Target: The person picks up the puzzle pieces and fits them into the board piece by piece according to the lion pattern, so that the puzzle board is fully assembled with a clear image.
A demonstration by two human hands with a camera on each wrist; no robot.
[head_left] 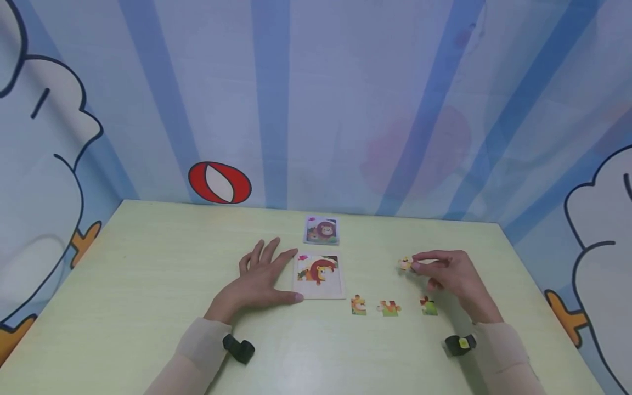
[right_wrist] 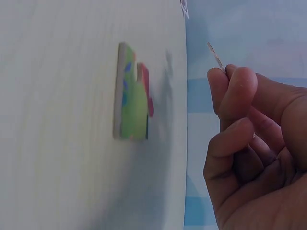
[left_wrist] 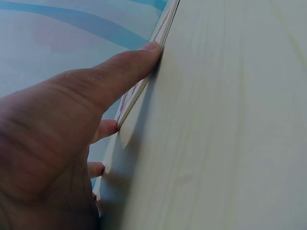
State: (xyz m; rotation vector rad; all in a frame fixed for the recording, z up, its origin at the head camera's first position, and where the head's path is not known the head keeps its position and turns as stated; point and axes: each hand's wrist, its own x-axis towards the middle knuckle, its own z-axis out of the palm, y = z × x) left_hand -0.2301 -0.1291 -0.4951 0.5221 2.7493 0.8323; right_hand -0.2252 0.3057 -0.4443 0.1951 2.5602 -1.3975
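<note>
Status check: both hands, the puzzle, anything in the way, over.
Left hand touching left edge of puzzle board, board partly filled. Right hand pinching one piece, raised. Three loose pieces nearby; nothing seen between held piece and board.

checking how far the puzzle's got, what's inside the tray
The tray holds pieces showing part of a lion, with bare white base below. The left hand covers the near left corner; the base under the pieces can't be seen.
</note>
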